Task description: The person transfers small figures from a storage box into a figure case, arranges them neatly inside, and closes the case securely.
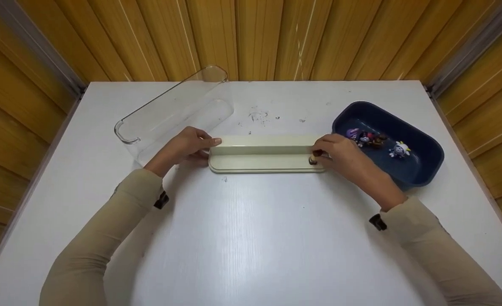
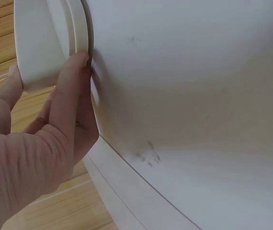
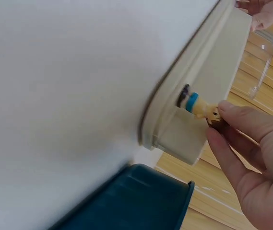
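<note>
A cream two-step display stand (image 1: 259, 161) lies lengthwise across the middle of the table. My left hand (image 1: 185, 146) grips its left end, thumb on the upper step; in the left wrist view the fingers (image 2: 69, 96) lie along the end and lower rim. At the right end, my right hand (image 1: 340, 152) pinches a small toy figurine (image 3: 199, 106) by its head between thumb and fingertips. The figurine has a dark base, a blue band and a tan body with brown on the head. Its base is right at the stand's lower step.
A dark blue bin (image 1: 429, 148) stands at the right, close to my right hand, with a white cow-like figurine (image 1: 399, 149) and several other figurines (image 1: 372, 139) inside. A clear plastic box (image 1: 166, 110) sits behind my left hand. Wood-panelled walls (image 1: 255, 38) enclose the table (image 1: 242, 238).
</note>
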`<state>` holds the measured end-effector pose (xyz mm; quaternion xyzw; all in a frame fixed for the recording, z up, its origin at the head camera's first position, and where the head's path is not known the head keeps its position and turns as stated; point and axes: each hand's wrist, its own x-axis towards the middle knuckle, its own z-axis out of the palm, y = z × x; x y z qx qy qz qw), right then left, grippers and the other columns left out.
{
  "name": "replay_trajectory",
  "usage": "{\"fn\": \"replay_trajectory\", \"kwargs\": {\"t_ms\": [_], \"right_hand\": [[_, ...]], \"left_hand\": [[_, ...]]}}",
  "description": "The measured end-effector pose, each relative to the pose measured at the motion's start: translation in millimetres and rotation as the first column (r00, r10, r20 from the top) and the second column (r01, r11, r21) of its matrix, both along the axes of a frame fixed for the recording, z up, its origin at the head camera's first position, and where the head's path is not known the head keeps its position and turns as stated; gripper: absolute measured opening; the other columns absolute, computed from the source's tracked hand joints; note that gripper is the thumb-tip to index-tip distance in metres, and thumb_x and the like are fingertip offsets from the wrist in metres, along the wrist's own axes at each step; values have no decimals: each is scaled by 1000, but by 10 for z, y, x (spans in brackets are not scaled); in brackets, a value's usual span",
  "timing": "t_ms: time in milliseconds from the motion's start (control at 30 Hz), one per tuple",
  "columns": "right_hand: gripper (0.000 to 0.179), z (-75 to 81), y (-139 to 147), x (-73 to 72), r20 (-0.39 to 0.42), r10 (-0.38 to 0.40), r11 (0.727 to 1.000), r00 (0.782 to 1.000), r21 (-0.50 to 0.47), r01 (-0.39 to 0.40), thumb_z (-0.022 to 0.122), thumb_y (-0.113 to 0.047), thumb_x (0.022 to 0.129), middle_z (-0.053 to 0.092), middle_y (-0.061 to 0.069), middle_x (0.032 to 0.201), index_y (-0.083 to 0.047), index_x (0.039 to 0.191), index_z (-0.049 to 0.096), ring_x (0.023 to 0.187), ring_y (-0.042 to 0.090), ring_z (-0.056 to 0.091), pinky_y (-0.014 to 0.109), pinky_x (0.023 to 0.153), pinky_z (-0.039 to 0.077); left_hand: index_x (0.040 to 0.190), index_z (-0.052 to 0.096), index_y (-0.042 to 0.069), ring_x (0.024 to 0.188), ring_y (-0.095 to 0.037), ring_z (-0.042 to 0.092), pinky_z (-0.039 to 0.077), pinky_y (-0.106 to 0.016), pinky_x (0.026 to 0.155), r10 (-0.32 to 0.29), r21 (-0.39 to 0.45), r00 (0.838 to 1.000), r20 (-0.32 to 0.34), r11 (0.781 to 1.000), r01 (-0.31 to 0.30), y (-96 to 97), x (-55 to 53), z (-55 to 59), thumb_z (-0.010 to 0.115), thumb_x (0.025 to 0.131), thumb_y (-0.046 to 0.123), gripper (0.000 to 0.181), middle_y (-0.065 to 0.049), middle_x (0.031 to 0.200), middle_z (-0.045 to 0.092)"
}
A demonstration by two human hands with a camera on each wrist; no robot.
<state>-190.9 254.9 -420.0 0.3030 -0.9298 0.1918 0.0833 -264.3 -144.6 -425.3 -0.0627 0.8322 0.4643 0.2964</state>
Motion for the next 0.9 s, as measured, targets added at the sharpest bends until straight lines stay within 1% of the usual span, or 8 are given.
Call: {"fn": "replay_trajectory", "kwargs": {"t_ms": [167, 367, 467, 667, 800, 900], "right_hand": [[20, -59, -7, 3, -33, -13, 999, 999, -34, 12, 81, 3, 83, 73, 14, 105, -1, 103, 77, 101, 31, 68, 46, 85, 59], [21, -77, -59, -8, -89, 18, 999, 996, -45, -22, 81, 6, 82, 73, 15, 103, -1, 101, 78, 99, 32, 69, 45, 82, 60], [21, -71, -68, 6, -102, 18, 999, 995, -37, -22, 81, 6, 82, 74, 15, 102, -1, 101, 78, 99, 33, 70, 45, 83, 60], [21, -47, -60, 43, -111, -11, 1000, 994, -14, 9, 81, 3, 83, 76, 14, 101, -1, 103, 78, 96, 32, 72, 45, 82, 60], [20, -31, -65, 57, -117, 3, 1000, 993, 13, -2, 80, 1, 85, 76, 15, 102, -1, 105, 78, 96, 32, 73, 44, 80, 61], [21, -16, -74, 64, -103, 12, 999, 995, 40, -8, 79, 2, 85, 75, 16, 103, 0, 106, 78, 97, 32, 73, 44, 81, 61]], "left_hand": [[136, 55, -1, 103, -26, 68, 59, -36, 86, 0, -1, 1000, 2, 1000, 0, -6, 1, 0, 75, 94, 41, 62, -17, 129, 59], [137, 55, -1, 105, -25, 69, 59, -33, 86, -14, -15, 1000, -13, 1000, 14, -5, -2, -7, 74, 93, 42, 64, -16, 130, 61], [137, 55, -1, 105, -25, 69, 58, -33, 86, -9, -18, 1000, -4, 1000, 9, 2, 2, 3, 75, 93, 41, 64, -16, 131, 60], [137, 54, -1, 101, -25, 70, 60, -34, 85, -7, -32, 1000, 7, 999, 7, 14, -4, 31, 74, 94, 41, 64, -16, 129, 61], [138, 53, -1, 98, -24, 71, 60, -34, 84, -9, -41, 1000, 10, 999, 10, 15, -6, 39, 75, 93, 41, 65, -16, 127, 62], [138, 53, -2, 98, -24, 71, 60, -34, 84, -6, -37, 1000, 15, 999, 7, 16, -8, 31, 75, 93, 41, 65, -16, 127, 62]]}}
